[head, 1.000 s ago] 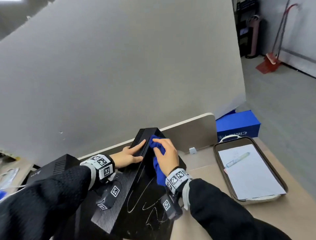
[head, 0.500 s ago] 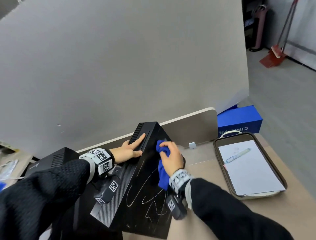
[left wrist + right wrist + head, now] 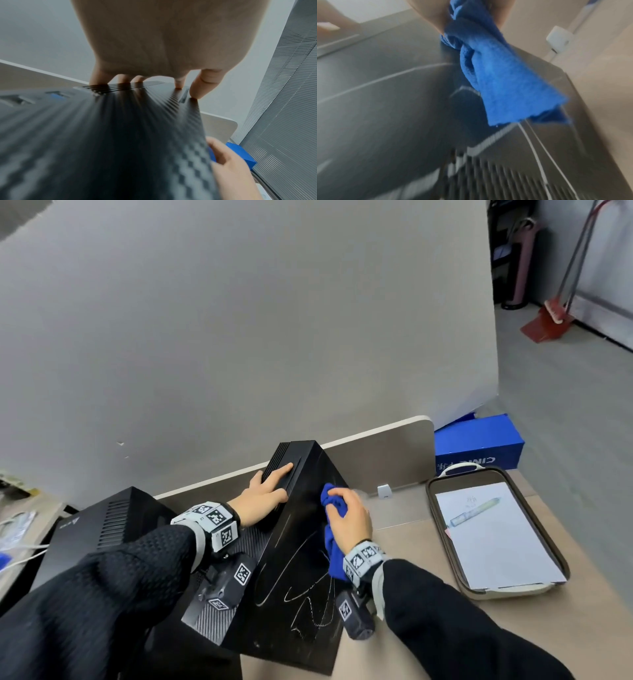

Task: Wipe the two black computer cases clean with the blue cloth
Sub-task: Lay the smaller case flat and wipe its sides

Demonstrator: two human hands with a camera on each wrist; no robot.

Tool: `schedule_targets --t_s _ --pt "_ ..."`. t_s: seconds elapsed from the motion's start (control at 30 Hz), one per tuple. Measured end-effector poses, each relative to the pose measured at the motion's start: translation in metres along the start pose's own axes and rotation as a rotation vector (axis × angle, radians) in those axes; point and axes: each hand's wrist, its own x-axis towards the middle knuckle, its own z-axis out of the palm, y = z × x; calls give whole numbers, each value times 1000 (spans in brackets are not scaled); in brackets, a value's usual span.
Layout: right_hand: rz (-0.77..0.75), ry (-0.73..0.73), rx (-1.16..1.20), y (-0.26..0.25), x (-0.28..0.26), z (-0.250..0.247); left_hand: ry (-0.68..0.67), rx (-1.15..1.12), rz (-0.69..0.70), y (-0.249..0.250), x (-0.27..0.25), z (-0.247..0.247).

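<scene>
My left hand [image 3: 263,501] lies flat on top of the near computer case [image 3: 294,577], fingers [image 3: 199,86] straight and pressing. At its three o'clock my right hand [image 3: 349,518] has its fingers curled tight round the blue cloth [image 3: 505,81], against the case's scribbled side. The second case [image 3: 102,525] stands at nine o'clock on the counter [image 3: 411,628].

The nearer black computer case [image 3: 301,546] stands tilted on the desk, its glossy side panel marked with thin white scribbles. The blue cloth [image 3: 334,534], bunched, lies against that panel near its top. A second black case [image 3: 102,525] stands to its left
</scene>
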Motion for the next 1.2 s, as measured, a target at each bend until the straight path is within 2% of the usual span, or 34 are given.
schedule_targets --t_s 0.1,0.17,0.27,0.33,0.4,0.5,0.6,0.73,0.8,0.87,0.97,1.03,1.2 --pt "47 70 12 0 41 1 2 0 -2 -3 3 2" --pt "129 84 -3 12 50 3 7 5 -4 -3 4 3" --pt "324 -14 -94 41 26 3 2 15 -9 0 0 2" --pt "382 -75 -109 46 9 0 -12 24 -17 4 -5 1" --pt "319 -57 -66 28 8 -1 -23 36 -14 8 -10 -2" --pt "124 -27 41 -24 9 3 -46 44 21 5 -16 -6" --pt "-56 -13 82 -65 -19 5 -53 98 47 -5 -26 -10" --pt "-237 -174 41 -61 -112 9 -45 150 56 -8 -35 -11" --pt "-328 -268 19 -59 -138 10 -37 182 58 -7 -38 -11" --pt "-318 -262 56 -65 -124 10 -30 203 55 -8 -40 -11" --pt "-235 -145 22 -79 -79 5 -25 187 57 -13 -46 -8" --pt "-241 -131 -6 -80 -74 3 -31 169 49 -19 -53 -6" --pt "-449 -330 23 -61 -171 10 -19 200 23 -35 -64 -2"
